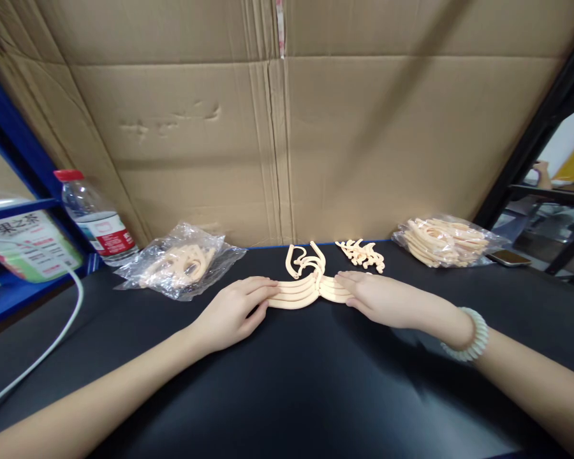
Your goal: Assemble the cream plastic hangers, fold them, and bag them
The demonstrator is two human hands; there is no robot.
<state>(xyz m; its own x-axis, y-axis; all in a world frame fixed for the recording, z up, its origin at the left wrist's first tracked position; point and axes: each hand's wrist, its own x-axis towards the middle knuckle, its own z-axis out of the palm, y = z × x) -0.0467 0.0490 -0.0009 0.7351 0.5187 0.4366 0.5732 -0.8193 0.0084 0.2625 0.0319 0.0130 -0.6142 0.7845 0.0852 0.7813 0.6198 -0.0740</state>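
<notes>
A stack of cream plastic hangers [294, 296] lies on the black table, their curved arms nested side by side. The arms meet in the middle, with hook-like curved parts [319, 258] pointing away from me. My left hand [236, 310] grips the left ends, fingers over the top and thumb on the near side. Closed around the right ends, my right hand [387, 298] partly hides them. A small pile of cream hook-shaped pieces [362, 255] lies just beyond the right hand.
Clear plastic bags of cream parts lie at back left [179, 264] and back right [447, 241]. A red-capped bottle [100, 220] stands far left near a white cable [71, 319]. A phone [509, 257] lies at right. A cardboard wall [196, 140] rises behind.
</notes>
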